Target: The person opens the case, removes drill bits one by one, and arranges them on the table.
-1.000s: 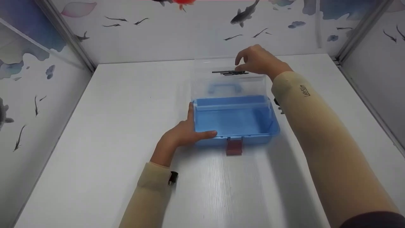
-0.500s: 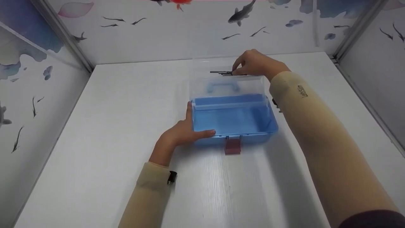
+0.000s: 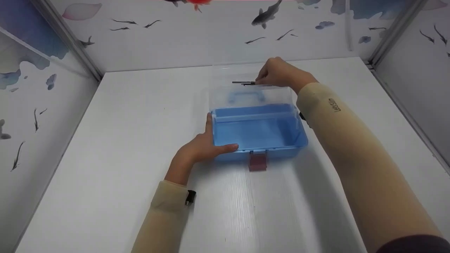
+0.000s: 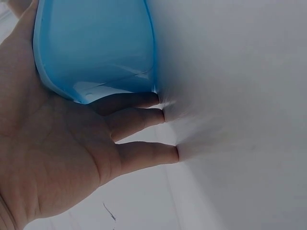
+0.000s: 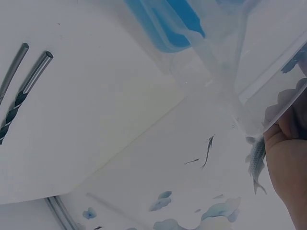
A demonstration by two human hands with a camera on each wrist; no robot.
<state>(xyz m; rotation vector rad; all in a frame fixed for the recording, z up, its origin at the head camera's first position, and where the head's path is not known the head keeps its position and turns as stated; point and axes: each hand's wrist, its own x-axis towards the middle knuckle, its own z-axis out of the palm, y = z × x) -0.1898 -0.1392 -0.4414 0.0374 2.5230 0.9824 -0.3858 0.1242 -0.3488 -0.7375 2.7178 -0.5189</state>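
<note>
A blue plastic box (image 3: 281, 153) stands on the white table, its clear lid (image 3: 218, 96) tipped back. My left hand (image 3: 200, 149) rests against the left side with the thumb along the front rim. In the left wrist view, the palm meets the blue wall and the straight fingers (image 4: 146, 154) reach the tabletop. At the lid, my right hand (image 3: 277, 72) pinches thin dark drill bits (image 3: 242, 83) between thumb and fingers. Their right ends are hidden by the hand. In the right wrist view, that hand shows only at the right edge, partly behind the clear plastic.
Two loose drill bits (image 5: 29, 79) lie on the table right of the box, visible in the right wrist view. A red latch (image 3: 258, 163) hangs from the box front. White panels printed with fish (image 3: 265, 15) stand along the table's back and sides.
My right hand has lowered onto the drill bits, and its fingers have closed on them. The bits have shifted slightly towards the box. My left hand stays at the box.
</note>
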